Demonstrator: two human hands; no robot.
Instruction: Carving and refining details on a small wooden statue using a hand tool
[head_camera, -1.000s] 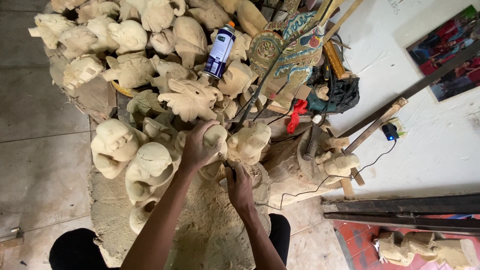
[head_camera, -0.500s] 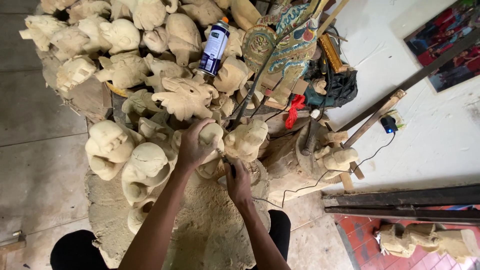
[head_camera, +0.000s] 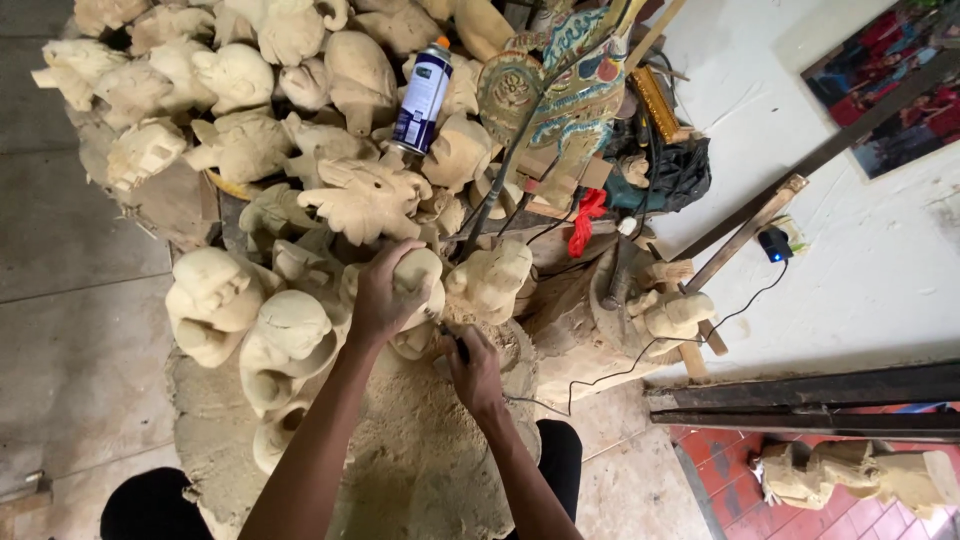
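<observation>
pale raw wood: a rounded carving (head_camera: 418, 285) sits low in the middle of the heap, over a mound of sawdust (head_camera: 400, 450). left hand (head_camera: 380, 300) lies over its top, fingers curled and clamped on it. right hand (head_camera: 472, 368) just below and to the right, fingers closed around a small dark tool (head_camera: 452, 342) whose tip meets the underside of the carving. how the thumb sits on the tool i cannot tell.

touching the carving on the right, another unpainted figure (head_camera: 495, 280), tilted. to the left, two big round heads (head_camera: 210, 300) (head_camera: 290, 335), side by side, near the left forearm. above, a carved piece with a spread, leaf-like shape (head_camera: 365, 195). further up, many more bare wooden heads (head_camera: 230, 80) stacked close.

a spray can (head_camera: 422, 98), white and dark blue with an orange cap, lies tilted among them. just right of it a painted flat puppet (head_camera: 560, 85), green, gold and red, on sticks. a red rag (head_camera: 587, 218) hangs below it. dark bag (head_camera: 670, 175) beside that. a thin black cable (head_camera: 640, 350) runs across the floor toward a small blue-lit plug (head_camera: 772, 243) by the white wall. dark wooden beams (head_camera: 800, 395) lie at right; one more pale figure (head_camera: 850, 475) on red tiles, well apart.
</observation>
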